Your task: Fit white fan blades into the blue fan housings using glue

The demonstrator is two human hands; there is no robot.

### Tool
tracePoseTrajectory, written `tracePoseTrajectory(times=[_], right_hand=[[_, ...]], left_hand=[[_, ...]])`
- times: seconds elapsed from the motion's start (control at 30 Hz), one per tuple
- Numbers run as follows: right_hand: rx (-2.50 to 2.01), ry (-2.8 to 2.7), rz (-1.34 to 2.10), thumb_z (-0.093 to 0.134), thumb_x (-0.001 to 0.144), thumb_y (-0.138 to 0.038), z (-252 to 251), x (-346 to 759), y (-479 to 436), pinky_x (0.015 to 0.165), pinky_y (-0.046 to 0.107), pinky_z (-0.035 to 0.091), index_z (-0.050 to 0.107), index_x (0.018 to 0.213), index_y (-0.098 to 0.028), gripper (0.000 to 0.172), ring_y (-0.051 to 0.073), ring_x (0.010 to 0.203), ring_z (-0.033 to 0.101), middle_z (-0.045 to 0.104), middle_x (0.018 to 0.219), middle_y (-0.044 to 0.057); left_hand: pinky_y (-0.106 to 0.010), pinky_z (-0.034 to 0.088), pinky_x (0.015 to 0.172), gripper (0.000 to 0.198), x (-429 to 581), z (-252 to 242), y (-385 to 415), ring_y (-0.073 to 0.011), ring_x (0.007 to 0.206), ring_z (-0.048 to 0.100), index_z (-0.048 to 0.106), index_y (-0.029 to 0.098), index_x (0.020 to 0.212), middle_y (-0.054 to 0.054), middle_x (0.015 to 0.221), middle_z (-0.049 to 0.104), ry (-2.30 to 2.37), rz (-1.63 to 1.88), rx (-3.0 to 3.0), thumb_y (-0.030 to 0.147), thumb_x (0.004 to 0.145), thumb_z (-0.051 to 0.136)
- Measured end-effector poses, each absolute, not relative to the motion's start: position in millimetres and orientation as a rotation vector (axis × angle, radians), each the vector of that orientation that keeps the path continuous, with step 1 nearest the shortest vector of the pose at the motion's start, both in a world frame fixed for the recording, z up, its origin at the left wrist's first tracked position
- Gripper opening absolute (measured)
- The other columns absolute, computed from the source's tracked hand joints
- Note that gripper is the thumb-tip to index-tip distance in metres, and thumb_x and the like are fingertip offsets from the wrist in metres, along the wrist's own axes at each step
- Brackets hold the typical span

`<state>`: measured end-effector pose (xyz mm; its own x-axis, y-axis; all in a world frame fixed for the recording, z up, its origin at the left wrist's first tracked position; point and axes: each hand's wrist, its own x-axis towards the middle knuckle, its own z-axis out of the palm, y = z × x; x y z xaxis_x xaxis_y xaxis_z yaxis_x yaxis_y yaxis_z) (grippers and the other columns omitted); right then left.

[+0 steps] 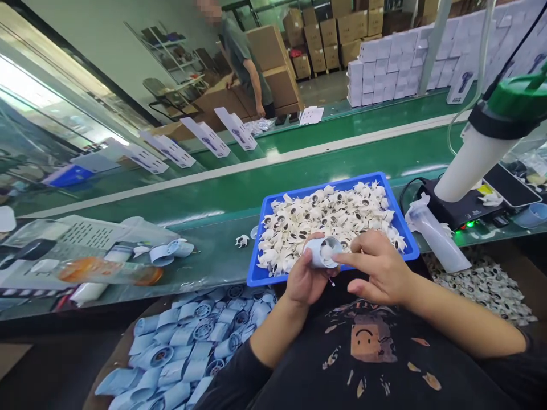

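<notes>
My left hand (pixel 303 279) is closed around a light blue fan housing (pixel 317 251), a short tube held over the front edge of the tray. Its open end faces right, and a white fan impeller (pixel 328 250) sits inside it. A thin wire end with a small plug hangs below the tube. My right hand (pixel 378 267) has its index finger stretched to the tube's open end, at the rim or the impeller; which one it touches I cannot tell. Its thumb is apart, and it grips nothing. Behind both hands, a blue tray (pixel 410 250) is heaped with white impellers (pixel 316 213).
Many light blue housings (pixel 171 370) fill a container below left. An orange-tinted bottle (pixel 109 270) lies left on the bench. At right stand a white-and-green device (pixel 478 148) and a black box (pixel 457 205). Beyond the green conveyor (pixel 205 188), a person (pixel 248 62) stands by cartons.
</notes>
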<state>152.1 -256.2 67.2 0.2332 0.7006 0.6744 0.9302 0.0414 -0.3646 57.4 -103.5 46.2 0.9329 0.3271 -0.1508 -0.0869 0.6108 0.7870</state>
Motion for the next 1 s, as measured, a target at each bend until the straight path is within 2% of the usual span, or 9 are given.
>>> tracePoseTrajectory(times=[0.17, 0.3, 0.5, 0.6, 0.67, 0.77, 0.83, 0.93, 1.0], right_hand=[[-1.771, -1.49, -0.347, 0.024, 0.1, -0.057, 65, 147, -254, 0.073, 0.034, 0.031, 0.071, 0.104, -0.021, 0.059, 0.019, 0.079, 0.044, 0.052, 0.083, 0.005], [-1.789, -1.516, -0.369, 0.022, 0.098, -0.061, 63, 148, -252, 0.078, 0.036, 0.034, 0.064, 0.121, -0.018, 0.065, 0.021, 0.087, 0.048, 0.056, 0.094, 0.008], [-1.635, -1.475, -0.338, 0.037, 0.1, -0.043, 58, 157, -270, 0.067, 0.033, 0.039, 0.071, 0.092, -0.017, 0.043, 0.017, 0.074, 0.05, 0.051, 0.078, 0.006], [-1.577, -1.464, -0.348, 0.045, 0.097, -0.034, 51, 165, -282, 0.064, 0.032, 0.044, 0.07, 0.098, -0.019, 0.03, 0.017, 0.073, 0.053, 0.054, 0.08, 0.006], [-1.569, -1.477, -0.346, 0.05, 0.094, -0.028, 47, 169, -287, 0.062, 0.03, 0.046, 0.07, 0.1, -0.019, 0.022, 0.016, 0.072, 0.056, 0.056, 0.081, 0.006], [-1.57, -1.46, -0.345, 0.055, 0.089, -0.02, 42, 169, -288, 0.061, 0.029, 0.049, 0.069, 0.098, -0.02, 0.017, 0.016, 0.072, 0.058, 0.057, 0.08, 0.005], [-1.561, -1.455, -0.339, 0.056, 0.088, -0.017, 40, 167, -285, 0.061, 0.027, 0.05, 0.069, 0.097, -0.019, 0.015, 0.015, 0.072, 0.058, 0.057, 0.08, 0.005], [-1.542, -1.479, -0.319, 0.056, 0.088, -0.016, 39, 163, -279, 0.062, 0.027, 0.051, 0.068, 0.096, -0.018, 0.014, 0.014, 0.072, 0.058, 0.059, 0.081, 0.005], [-1.541, -1.497, -0.299, 0.056, 0.088, -0.016, 39, 161, -276, 0.063, 0.028, 0.051, 0.068, 0.096, -0.019, 0.014, 0.015, 0.074, 0.059, 0.06, 0.083, 0.006]], left_hand=[[-0.024, 0.047, 0.053, 0.045, 54, 41, -99, -0.0127, 0.063, 0.057, 0.059, 0.022, 0.104, -0.003, 0.095, 0.065, 0.28, 0.22, 0.878, 0.05, 0.072, 0.072], [-0.023, 0.049, 0.055, 0.045, 54, 41, -100, -0.0143, 0.072, 0.06, 0.058, 0.023, 0.103, -0.002, 0.098, 0.064, 0.269, 0.195, 0.839, 0.048, 0.069, 0.075], [-0.022, 0.046, 0.05, 0.055, 50, 36, -90, -0.0138, 0.067, 0.057, 0.055, 0.022, 0.108, -0.004, 0.097, 0.062, 0.241, 0.292, 0.893, 0.049, 0.065, 0.075], [-0.027, 0.051, 0.061, 0.065, 38, 34, -50, -0.0189, 0.082, 0.06, 0.047, 0.026, 0.121, -0.007, 0.11, 0.059, 0.395, 0.646, 1.176, 0.048, 0.064, 0.071], [-0.032, 0.054, 0.075, 0.066, 22, 32, -13, -0.0238, 0.101, 0.059, 0.035, 0.026, 0.132, -0.01, 0.125, 0.052, 0.763, 1.005, 1.525, 0.046, 0.074, 0.059], [-0.043, 0.041, 0.104, 0.071, -4, 26, 42, -0.031, 0.138, 0.033, 0.012, 0.015, 0.147, -0.02, 0.15, 0.025, 1.477, 1.233, 1.916, 0.034, 0.087, 0.043], [-0.049, 0.03, 0.112, 0.072, -15, 20, 69, -0.0354, 0.144, 0.022, 0.019, 0.01, 0.147, -0.024, 0.151, 0.022, 1.634, 1.109, 1.996, 0.029, 0.085, 0.049], [-0.055, 0.03, 0.11, 0.066, -18, 12, 96, -0.041, 0.132, 0.041, 0.048, 0.015, 0.136, -0.021, 0.134, 0.048, 1.625, 0.818, 2.081, 0.025, 0.073, 0.065], [-0.058, 0.028, 0.11, 0.064, -16, 12, 111, -0.0425, 0.13, 0.043, 0.053, 0.019, 0.132, -0.019, 0.131, 0.053, 1.632, 0.703, 2.116, 0.024, 0.07, 0.068]])
